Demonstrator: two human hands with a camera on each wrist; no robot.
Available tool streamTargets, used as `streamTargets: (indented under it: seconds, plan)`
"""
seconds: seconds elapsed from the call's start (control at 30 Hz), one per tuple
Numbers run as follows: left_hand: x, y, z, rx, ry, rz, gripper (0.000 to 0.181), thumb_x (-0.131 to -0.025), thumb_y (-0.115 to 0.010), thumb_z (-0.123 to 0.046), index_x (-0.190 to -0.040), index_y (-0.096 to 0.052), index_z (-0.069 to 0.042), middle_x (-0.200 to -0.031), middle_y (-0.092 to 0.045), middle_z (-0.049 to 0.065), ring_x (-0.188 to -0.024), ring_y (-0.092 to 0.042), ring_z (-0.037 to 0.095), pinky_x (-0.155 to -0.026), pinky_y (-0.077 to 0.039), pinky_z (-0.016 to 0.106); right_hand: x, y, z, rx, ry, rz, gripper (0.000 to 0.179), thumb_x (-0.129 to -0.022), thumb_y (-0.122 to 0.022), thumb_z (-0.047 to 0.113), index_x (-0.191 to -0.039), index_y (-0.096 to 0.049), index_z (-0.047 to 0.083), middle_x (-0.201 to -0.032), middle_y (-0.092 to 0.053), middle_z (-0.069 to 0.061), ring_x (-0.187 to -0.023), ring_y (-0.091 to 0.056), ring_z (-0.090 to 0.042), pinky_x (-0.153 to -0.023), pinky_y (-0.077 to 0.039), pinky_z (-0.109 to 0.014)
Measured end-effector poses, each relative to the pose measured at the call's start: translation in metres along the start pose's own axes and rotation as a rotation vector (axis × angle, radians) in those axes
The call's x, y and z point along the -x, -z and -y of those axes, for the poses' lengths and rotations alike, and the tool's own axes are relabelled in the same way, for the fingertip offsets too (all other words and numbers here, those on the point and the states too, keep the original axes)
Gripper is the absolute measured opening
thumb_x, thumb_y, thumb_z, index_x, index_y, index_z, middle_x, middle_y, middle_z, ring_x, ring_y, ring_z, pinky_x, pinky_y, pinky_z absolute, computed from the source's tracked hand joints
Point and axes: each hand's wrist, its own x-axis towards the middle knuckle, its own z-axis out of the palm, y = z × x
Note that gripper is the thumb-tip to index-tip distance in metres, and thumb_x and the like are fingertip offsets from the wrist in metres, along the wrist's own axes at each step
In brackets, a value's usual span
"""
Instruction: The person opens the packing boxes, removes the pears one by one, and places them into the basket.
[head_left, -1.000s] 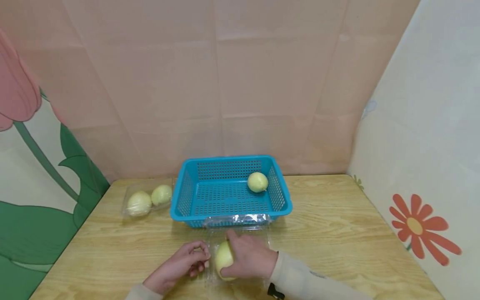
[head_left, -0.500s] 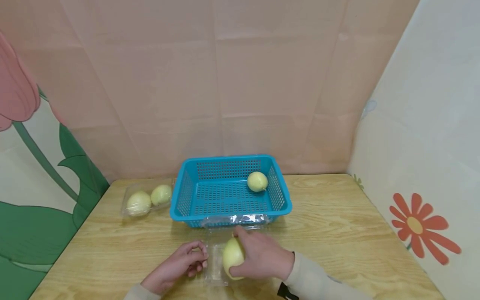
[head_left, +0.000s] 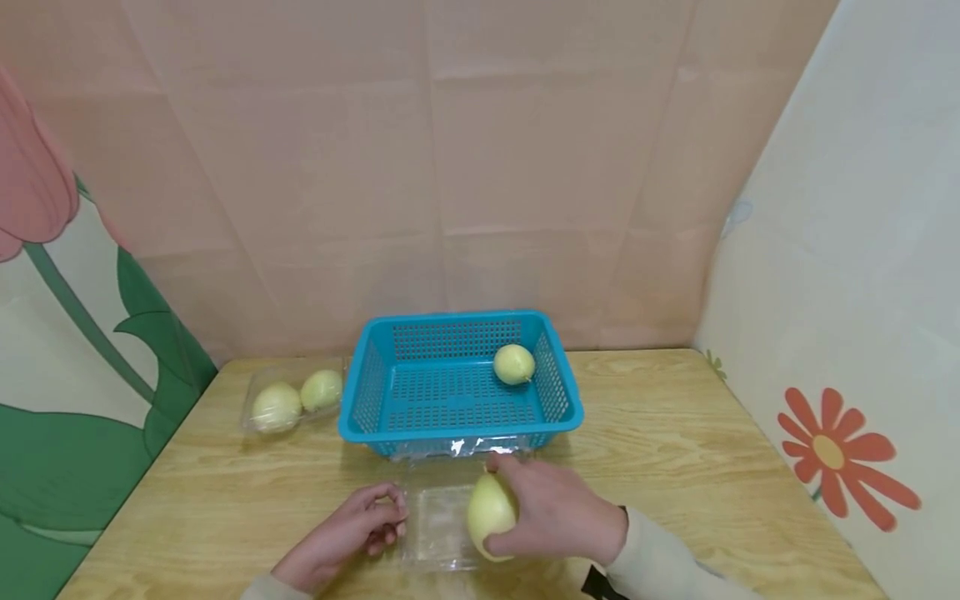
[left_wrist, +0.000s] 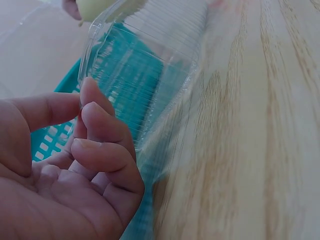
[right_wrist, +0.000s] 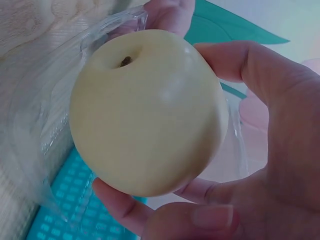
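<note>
My right hand (head_left: 558, 510) grips a pale yellow pear (head_left: 491, 517) between thumb and fingers, over the right half of a clear plastic clamshell box (head_left: 444, 527). In the right wrist view the pear (right_wrist: 150, 115) fills the middle, its brown dimple near the top. At the box's left side, my left hand (head_left: 363, 525) pinches the edge. The left wrist view shows the thumb and fingertips of that hand (left_wrist: 75, 165) on the rim of the clear box (left_wrist: 150, 45). The box's raised lid side leans near the front of a blue basket (head_left: 461, 436).
Inside the basket, toward its right end, lies another pear (head_left: 514, 365). A second clear box (head_left: 251, 398) stands left of the basket with two pears (head_left: 276, 408) in it. The wooden table (head_left: 660, 433) meets a pink backdrop (head_left: 480, 167) behind.
My right hand has moved to the right with the pear, uncovering the left part of the box. My left hand and the box have shifted slightly left.
</note>
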Motion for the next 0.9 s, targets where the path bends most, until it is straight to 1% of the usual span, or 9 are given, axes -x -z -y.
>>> streamTargets:
  seconds: [0.17,0.27,0.4,0.5,0.6,0.8,0.9]
  plan:
    - [0.003,0.001,0.001,0.006,0.011,-0.007,0.006,-0.099,-0.056,-0.012,-0.097,-0.056,-0.006,-0.081,-0.061,0.001,-0.063,-0.048,0.006,-0.052,-0.038,0.016,0.006,0.004,-0.008,0.008,0.019,-0.008,0.072,-0.066,-0.081,0.05,-0.125,-0.058,0.015,-0.092,-0.061,0.009,-0.074,-0.052,-0.005,-0.057,-0.042,-0.024]
    - [0.003,0.002,0.001,0.004,0.005,-0.01,0.006,-0.099,-0.055,-0.011,-0.097,-0.056,-0.005,-0.081,-0.061,0.001,-0.062,-0.049,0.006,-0.052,-0.038,0.016,0.01,0.009,-0.013,-0.023,0.024,0.004,0.071,-0.066,-0.083,0.046,-0.124,-0.057,0.015,-0.093,-0.062,0.009,-0.073,-0.053,-0.005,-0.056,-0.043,-0.024]
    - [0.001,0.003,0.001,0.004,-0.01,0.003,0.008,-0.1,-0.055,-0.012,-0.099,-0.056,-0.004,-0.081,-0.061,0.0,-0.062,-0.048,0.005,-0.052,-0.038,0.016,0.015,0.016,-0.021,-0.069,0.021,0.032,0.068,-0.065,-0.085,0.039,-0.123,-0.056,0.017,-0.092,-0.061,0.01,-0.072,-0.052,-0.005,-0.055,-0.044,-0.024]
    - [0.0,0.003,0.0,0.007,-0.012,0.004,0.008,-0.1,-0.055,-0.012,-0.099,-0.056,-0.004,-0.08,-0.061,-0.001,-0.062,-0.048,0.005,-0.052,-0.038,0.016,0.019,0.021,-0.027,-0.059,0.012,0.041,0.069,-0.064,-0.085,0.038,-0.123,-0.055,0.02,-0.091,-0.061,0.011,-0.071,-0.051,-0.005,-0.054,-0.043,-0.025]
    - [0.0,0.002,0.0,0.007,-0.008,-0.01,0.008,-0.099,-0.056,-0.012,-0.097,-0.056,-0.005,-0.08,-0.061,-0.001,-0.062,-0.049,0.005,-0.051,-0.038,0.016,0.021,0.025,-0.032,-0.032,0.01,0.04,0.069,-0.064,-0.085,0.039,-0.123,-0.055,0.022,-0.09,-0.06,0.01,-0.072,-0.051,-0.005,-0.054,-0.043,-0.025]
    - [0.001,0.002,-0.002,0.012,-0.001,-0.017,0.008,-0.1,-0.055,-0.011,-0.097,-0.056,-0.004,-0.079,-0.061,0.0,-0.062,-0.049,0.006,-0.051,-0.038,0.017,0.024,0.035,-0.041,-0.001,0.026,0.047,0.068,-0.064,-0.085,0.04,-0.122,-0.056,0.021,-0.089,-0.06,0.01,-0.071,-0.051,-0.004,-0.054,-0.043,-0.025]
    - [0.001,0.002,-0.001,0.01,0.004,-0.019,0.008,-0.1,-0.055,-0.011,-0.098,-0.056,-0.004,-0.08,-0.062,0.0,-0.062,-0.049,0.006,-0.051,-0.038,0.017,0.026,0.04,-0.046,0.016,0.009,0.053,0.068,-0.064,-0.085,0.04,-0.122,-0.056,0.021,-0.086,-0.059,0.011,-0.069,-0.05,-0.004,-0.054,-0.042,-0.025]
